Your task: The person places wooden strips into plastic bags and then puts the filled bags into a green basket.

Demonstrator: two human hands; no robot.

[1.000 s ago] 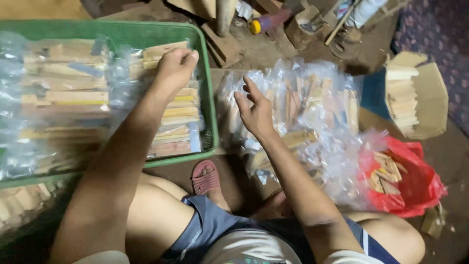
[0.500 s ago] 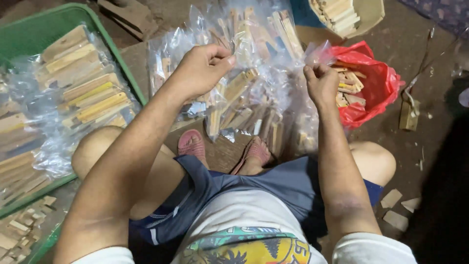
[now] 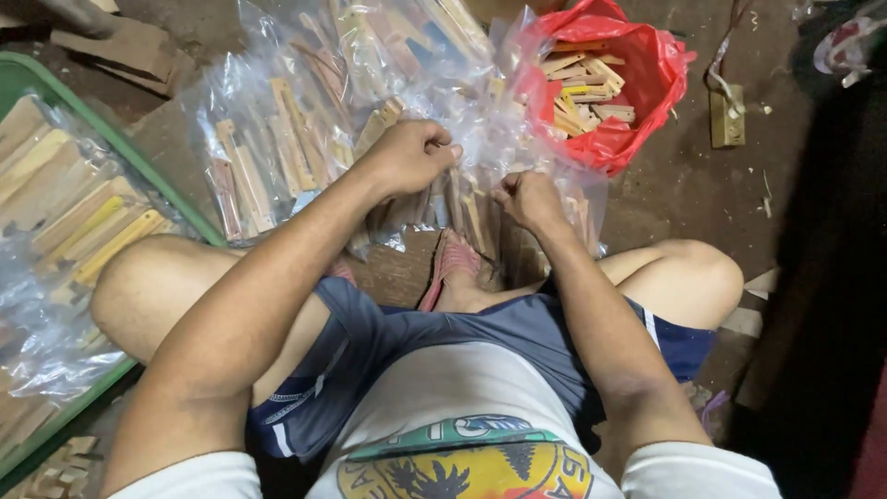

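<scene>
Both your hands are closed on clear plastic bags of wooden sticks, just above the middle of the frame.

Nearest, at the bottom, your bent legs spread to either side, and a red sandal [image 3: 450, 265] sits between them at the centre. Just above it, your left hand [image 3: 413, 155] is curled into a fist, pinching the clear plastic of the pile of bags [image 3: 305, 129], which spreads from the centre up to the top of the frame. Your right hand [image 3: 527, 199] is just beside it to the right, fingers closed down on the same pile's near edge. At the left edge, a green crate [image 3: 111, 152] holds more bagged sticks. Farthest, at the upper right, a red bag [image 3: 637, 83] lies open with loose sticks [image 3: 582, 88] inside.
</scene>
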